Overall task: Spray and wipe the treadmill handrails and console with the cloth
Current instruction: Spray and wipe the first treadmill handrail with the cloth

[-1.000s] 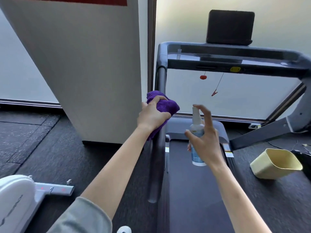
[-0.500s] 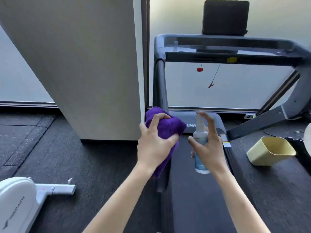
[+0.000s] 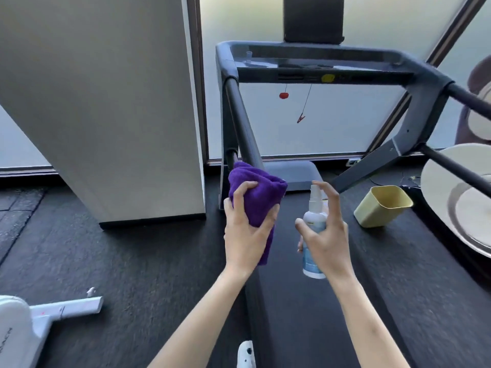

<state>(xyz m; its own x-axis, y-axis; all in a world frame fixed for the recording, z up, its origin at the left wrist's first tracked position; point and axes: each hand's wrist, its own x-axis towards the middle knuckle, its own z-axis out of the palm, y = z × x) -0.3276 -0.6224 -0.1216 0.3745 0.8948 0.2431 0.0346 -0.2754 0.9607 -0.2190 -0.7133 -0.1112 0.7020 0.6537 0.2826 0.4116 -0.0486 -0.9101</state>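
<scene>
- Left hand (image 3: 245, 229) grips the purple cloth (image 3: 259, 197) around the left handrail (image 3: 243, 128).
- Right hand (image 3: 328, 235) holds the spray bottle (image 3: 313, 235), forefinger on nozzle.
- Advice: keep cloth wrapped snugly, slide along rail's full length.

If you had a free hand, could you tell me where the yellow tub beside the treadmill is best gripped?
Pinch the upper rim of the yellow tub, coming from above. It leans on the floor with its open mouth facing up and right, so that thin wall edge is exposed; I'd expect the broad tapered body to be harder to hold.
</scene>
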